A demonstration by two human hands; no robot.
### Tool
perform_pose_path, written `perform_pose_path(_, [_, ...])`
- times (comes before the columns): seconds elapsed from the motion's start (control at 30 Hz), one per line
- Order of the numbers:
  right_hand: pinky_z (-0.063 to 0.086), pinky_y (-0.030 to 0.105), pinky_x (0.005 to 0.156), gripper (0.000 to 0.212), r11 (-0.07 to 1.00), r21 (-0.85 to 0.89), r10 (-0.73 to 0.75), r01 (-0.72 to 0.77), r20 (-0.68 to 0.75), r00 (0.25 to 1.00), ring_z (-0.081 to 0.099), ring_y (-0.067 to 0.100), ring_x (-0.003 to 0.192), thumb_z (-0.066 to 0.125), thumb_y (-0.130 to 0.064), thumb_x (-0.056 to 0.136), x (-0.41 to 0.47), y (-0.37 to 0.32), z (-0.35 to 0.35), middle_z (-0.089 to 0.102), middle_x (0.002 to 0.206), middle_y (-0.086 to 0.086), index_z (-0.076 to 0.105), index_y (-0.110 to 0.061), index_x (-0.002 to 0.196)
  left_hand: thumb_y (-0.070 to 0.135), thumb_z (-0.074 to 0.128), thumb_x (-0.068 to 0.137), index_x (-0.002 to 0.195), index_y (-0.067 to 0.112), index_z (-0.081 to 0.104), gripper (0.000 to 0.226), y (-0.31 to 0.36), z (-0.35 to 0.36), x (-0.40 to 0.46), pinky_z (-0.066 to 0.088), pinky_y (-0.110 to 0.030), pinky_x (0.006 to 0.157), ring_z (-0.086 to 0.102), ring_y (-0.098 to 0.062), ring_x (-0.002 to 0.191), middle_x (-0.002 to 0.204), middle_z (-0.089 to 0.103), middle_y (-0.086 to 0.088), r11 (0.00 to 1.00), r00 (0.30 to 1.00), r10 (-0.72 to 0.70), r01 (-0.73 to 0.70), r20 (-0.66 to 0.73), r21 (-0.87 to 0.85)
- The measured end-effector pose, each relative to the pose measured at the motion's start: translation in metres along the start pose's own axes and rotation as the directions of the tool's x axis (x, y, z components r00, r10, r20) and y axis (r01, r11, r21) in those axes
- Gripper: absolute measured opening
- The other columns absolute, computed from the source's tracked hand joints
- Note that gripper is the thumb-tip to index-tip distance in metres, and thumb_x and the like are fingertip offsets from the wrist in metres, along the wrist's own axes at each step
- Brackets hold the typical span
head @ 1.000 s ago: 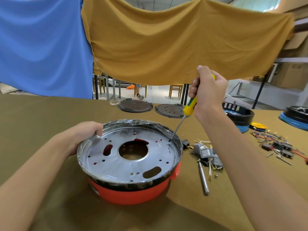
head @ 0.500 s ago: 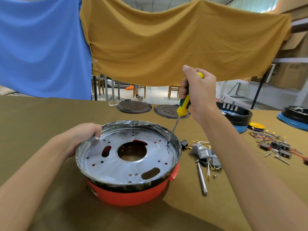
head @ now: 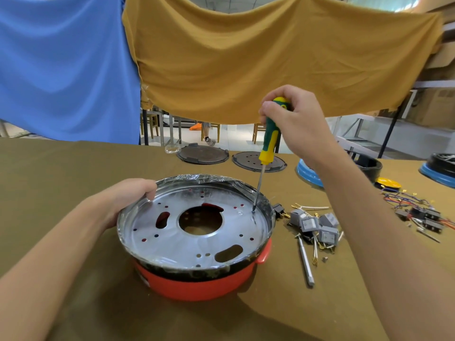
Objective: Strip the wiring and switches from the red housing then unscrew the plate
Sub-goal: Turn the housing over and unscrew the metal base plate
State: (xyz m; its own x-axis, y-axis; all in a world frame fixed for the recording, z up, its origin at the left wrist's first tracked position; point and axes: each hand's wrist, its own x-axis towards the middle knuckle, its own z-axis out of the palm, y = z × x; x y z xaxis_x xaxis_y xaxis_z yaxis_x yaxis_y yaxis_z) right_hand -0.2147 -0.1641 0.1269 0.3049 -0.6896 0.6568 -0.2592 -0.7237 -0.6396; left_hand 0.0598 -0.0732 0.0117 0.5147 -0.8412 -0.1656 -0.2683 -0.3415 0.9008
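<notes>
Unscrewing stage, by the look of it. Red housing (head: 197,284) on the table with the silver plate (head: 197,232) seated on top. Right hand (head: 295,124) curled round the screwdriver (head: 269,139) handle, shaft near upright, tip down at the plate's right edge, apparently on a screw. Left hand (head: 128,195) gripping the plate's far-left rim. Grey switches (head: 317,225) with wiring lying just right of the housing.

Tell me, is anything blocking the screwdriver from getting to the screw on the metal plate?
Nothing visible does. The right hand grips the screwdriver, and its tip already sits on the metal plate near the right rim. The left hand only holds the far left rim, and the loose switches lie on the table beside the red housing.
</notes>
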Motion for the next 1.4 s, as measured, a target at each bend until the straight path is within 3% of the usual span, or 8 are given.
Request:
perform_pose_path(0.17, [0.046,0.034,0.068,0.014,0.988,-0.152,-0.013,0.012,-0.006,1.000,0.053,0.014,0.073,0.048,-0.024,0.100,-0.002,0.001,0.008,0.056,0.090,0.001,0.057,-0.014,0.101,0.011,0.053,0.094,0.117,0.003,0.062,0.026,-0.002,-0.002,0.005,0.044,-0.044,0.082,0.051,-0.032,0.092,0.105,0.056,-0.022,0.999,1.000,-0.002,0.002,0.001,0.032])
perform_pose_path(0.4, [0.047,0.030,0.086,0.039,0.915,-0.397,-0.097,0.071,-0.045,0.994,0.049,0.017,0.091,0.064,-0.039,0.094,-0.002,0.001,0.006,0.048,0.105,0.003,0.060,-0.020,0.128,0.015,0.056,0.091,0.111,0.008,0.062,0.022,-0.006,-0.002,0.005,0.046,-0.044,0.078,0.053,-0.032,0.091,0.104,0.058,-0.021,1.000,1.000,-0.018,0.018,0.010,0.010])
perform_pose_path(0.73, [0.050,0.037,0.103,0.042,0.999,0.016,0.031,-0.037,0.289,0.957,0.064,0.017,0.111,0.065,-0.012,0.095,0.002,-0.008,-0.022,0.067,0.116,0.001,0.057,-0.014,0.136,0.017,0.058,0.088,0.122,0.000,0.063,0.038,-0.008,-0.004,0.016,0.046,-0.045,0.079,0.054,-0.032,0.089,0.105,0.060,-0.017,0.999,0.999,-0.036,0.035,0.012,0.015])
perform_pose_path(0.83, [0.055,0.036,0.085,0.024,0.990,-0.134,0.061,-0.039,0.161,0.985,0.062,0.018,0.093,0.062,-0.027,0.095,0.003,-0.004,-0.012,0.062,0.105,0.000,0.063,-0.019,0.118,0.018,0.059,0.088,0.120,-0.001,0.063,0.038,-0.008,-0.004,0.017,0.046,-0.046,0.079,0.054,-0.032,0.089,0.105,0.061,-0.017,0.999,0.999,-0.033,0.032,0.019,0.027])
perform_pose_path(0.93, [0.046,0.029,0.072,0.034,0.966,-0.258,0.025,-0.008,0.064,0.998,0.054,0.016,0.082,0.069,-0.049,0.088,0.001,0.000,-0.003,0.057,0.097,0.000,0.062,-0.023,0.108,0.017,0.058,0.089,0.112,0.006,0.064,0.026,-0.007,-0.004,0.015,0.046,-0.044,0.077,0.054,-0.031,0.088,0.104,0.060,-0.017,1.000,0.999,-0.012,0.011,0.033,0.023])
perform_pose_path(1.17, [0.057,0.032,0.088,0.045,0.990,-0.090,0.116,-0.106,0.111,0.987,0.069,0.015,0.092,0.080,-0.025,0.083,0.004,0.001,-0.019,0.069,0.103,0.002,0.065,-0.024,0.125,0.010,0.053,0.092,0.101,0.009,0.058,0.010,-0.008,-0.002,0.013,0.043,-0.035,0.063,0.050,-0.029,0.084,0.099,0.055,-0.019,0.999,0.999,0.030,-0.030,0.019,0.044])
perform_pose_path(1.27, [0.060,0.032,0.087,0.043,0.988,0.057,0.121,-0.143,0.288,0.950,0.072,0.016,0.093,0.072,-0.006,0.088,0.005,0.003,-0.039,0.073,0.104,0.007,0.061,-0.017,0.128,0.010,0.054,0.092,0.101,0.009,0.058,0.010,-0.008,-0.003,0.015,0.043,-0.035,0.063,0.050,-0.029,0.084,0.099,0.056,-0.018,0.998,0.999,0.029,-0.030,0.021,0.053])
perform_pose_path(1.4, [0.060,0.037,0.086,0.019,0.986,0.024,0.150,-0.165,0.296,0.943,0.071,0.023,0.096,0.062,-0.009,0.093,0.005,0.002,-0.032,0.067,0.112,0.017,0.060,-0.015,0.111,0.014,0.055,0.091,0.102,0.011,0.060,0.012,-0.009,-0.004,0.017,0.045,-0.039,0.068,0.052,-0.030,0.086,0.100,0.058,-0.015,0.999,0.999,0.013,-0.014,0.031,0.041])
